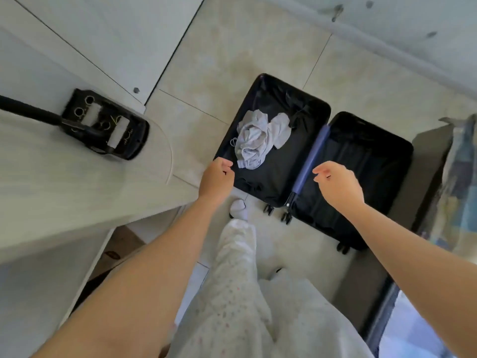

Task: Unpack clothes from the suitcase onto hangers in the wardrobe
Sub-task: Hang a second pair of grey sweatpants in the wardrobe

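Two bare hands reach out over one open suitcase, which lies flat on the tiled floor. One crumpled heap of pale grey clothing lies in the suitcase's left half, just beyond the left hand and well left of the right hand, which hangs over the right half beside the lilac spine. Neither hand touches the clothing. Both arms stretch forward, backs of the hands up, fingers loosely curled and holding nothing. The left fingertips may brush the suitcase rim, though blur leaves that unclear. One black bag sits on the pale bench at left.
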